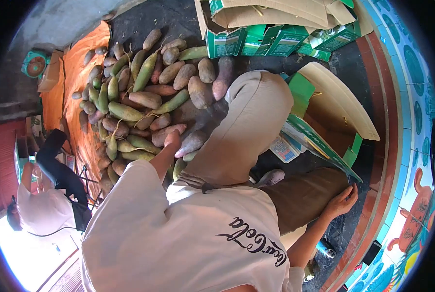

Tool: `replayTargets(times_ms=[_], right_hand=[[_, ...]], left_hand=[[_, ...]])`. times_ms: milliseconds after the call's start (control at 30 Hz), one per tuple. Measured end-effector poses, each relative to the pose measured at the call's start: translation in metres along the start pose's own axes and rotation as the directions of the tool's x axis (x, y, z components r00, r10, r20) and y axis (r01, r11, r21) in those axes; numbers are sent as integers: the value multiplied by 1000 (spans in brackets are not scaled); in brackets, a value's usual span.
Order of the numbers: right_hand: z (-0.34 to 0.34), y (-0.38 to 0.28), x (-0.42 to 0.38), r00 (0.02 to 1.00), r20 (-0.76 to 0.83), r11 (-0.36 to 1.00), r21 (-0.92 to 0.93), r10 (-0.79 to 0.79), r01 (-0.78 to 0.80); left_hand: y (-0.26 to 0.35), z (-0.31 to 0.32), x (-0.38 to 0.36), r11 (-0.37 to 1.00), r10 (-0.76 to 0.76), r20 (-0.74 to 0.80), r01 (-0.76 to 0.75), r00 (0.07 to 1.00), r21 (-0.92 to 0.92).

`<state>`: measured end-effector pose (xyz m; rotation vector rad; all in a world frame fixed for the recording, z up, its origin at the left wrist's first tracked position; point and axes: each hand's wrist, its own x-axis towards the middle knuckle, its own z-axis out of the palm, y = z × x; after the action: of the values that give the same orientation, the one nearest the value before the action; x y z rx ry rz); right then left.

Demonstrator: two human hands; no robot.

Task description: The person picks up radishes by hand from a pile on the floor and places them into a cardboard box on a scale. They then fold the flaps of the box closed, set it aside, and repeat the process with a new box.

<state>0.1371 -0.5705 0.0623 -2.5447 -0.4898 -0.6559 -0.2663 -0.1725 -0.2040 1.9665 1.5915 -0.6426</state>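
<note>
- Floor (188, 19): dark, rough.
- Orange sheet (74, 92) spread flat on it.
- Heap of long green and brown fruits (139, 97) partly on the sheet, partly on bare floor.
- Green cartons (271, 41) stacked at the far edge.
- Open box (332, 114) beside the knee.

Bright daylight; glare bottom left; heavy fisheye warp; dark vignetted corners.

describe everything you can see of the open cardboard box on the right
The open cardboard box is plain brown inside with green printed outer walls and pale flaps folded outward. It looks like corrugated card and appears empty, though its floor is partly hidden. It sits tilted on the dark ground beside the person's bent knee, below a row of similar green boxes. A small scale lies against its lower left side. The right hand rests near its lower corner; actual contact cannot be told.
</note>
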Motion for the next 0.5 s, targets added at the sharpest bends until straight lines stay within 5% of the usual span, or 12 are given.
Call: replayTargets(times_ms=[367, 467, 500], right_hand=[[4, 6, 2, 1000, 18, 1000, -22, -16, 16], [4, 1, 3, 1000, 22, 1000, -26, 6, -6], [4, 0, 3, 1000, 23, 1000, -29, 14, -13]], left_hand=[[-5, -13, 15, 984, -62, -54, 70, 997, 163], [-18, -12, 28, 984, -21, -308, 74, 951, 163], [-25, -13, 42, 978, -115, -284, 158, 952, 135]])
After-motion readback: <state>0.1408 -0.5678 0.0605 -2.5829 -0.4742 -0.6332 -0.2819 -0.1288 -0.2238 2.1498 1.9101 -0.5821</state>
